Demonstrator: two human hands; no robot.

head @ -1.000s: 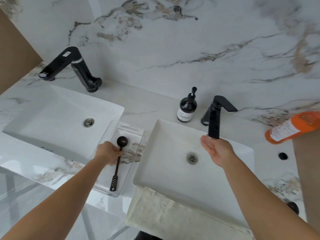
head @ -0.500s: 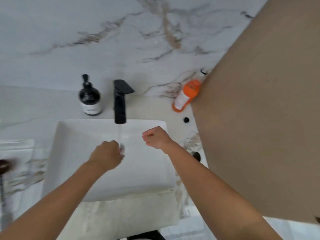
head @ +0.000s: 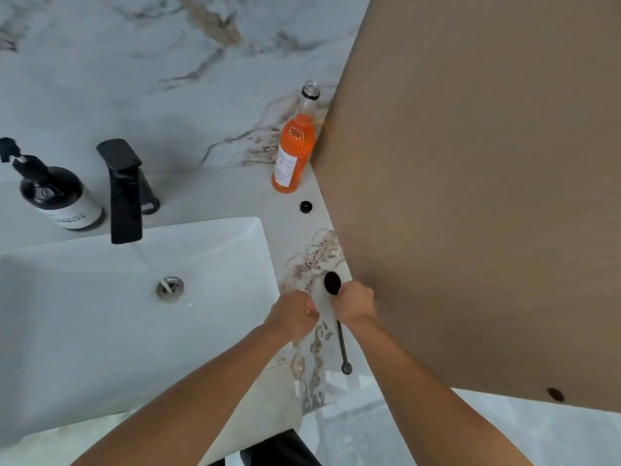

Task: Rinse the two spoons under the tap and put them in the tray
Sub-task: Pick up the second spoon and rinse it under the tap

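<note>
A dark long-handled spoon (head: 332, 283) lies on the marble counter to the right of the white sink (head: 235, 230), bowl pointing away from me. My right hand (head: 354, 302) is closed over its handle just below the bowl. My left hand (head: 295, 314) hovers as a fist beside it, at the sink's right edge, with nothing visible in it. Water runs from the black tap (head: 124, 193) down onto the drain (head: 170, 288). The tray and the other spoon are out of view.
A dark soap dispenser (head: 60, 196) stands left of the tap. An orange bottle (head: 294, 153) stands at the back right, with a small black cap (head: 305, 206) near it. A tan panel (head: 487, 196) closes off the right side. A pale towel (head: 50, 445) lies along the sink's front.
The view swung right. Both hands left the running water over the sink and moved to the counter on the right, where my right hand closed on the spoon's handle.
</note>
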